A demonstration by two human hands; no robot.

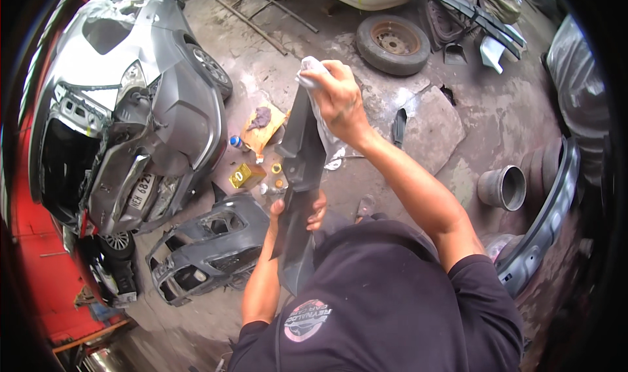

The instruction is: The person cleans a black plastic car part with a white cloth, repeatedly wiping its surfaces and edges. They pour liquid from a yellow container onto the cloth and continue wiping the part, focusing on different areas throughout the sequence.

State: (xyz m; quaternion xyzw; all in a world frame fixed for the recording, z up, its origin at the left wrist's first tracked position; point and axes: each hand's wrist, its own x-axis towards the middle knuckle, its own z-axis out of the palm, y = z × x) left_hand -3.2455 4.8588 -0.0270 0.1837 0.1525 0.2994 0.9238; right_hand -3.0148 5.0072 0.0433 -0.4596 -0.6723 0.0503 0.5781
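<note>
A long, dark grey plastic car trim piece stands lengthwise in front of me, its lower end close to my shirt. My left hand grips it near the middle, with the thumb on one side and fingers showing on the other; the palm is hidden behind the piece. At the far end, my right hand is closed around a white cloth that lies against the trim's tip and hangs down its right edge.
At left stands a damaged grey car, with a loose dark bumper below it. A yellow can, a blue-capped container and small pots sit on the floor. A wheel lies ahead; a metal rim is at right.
</note>
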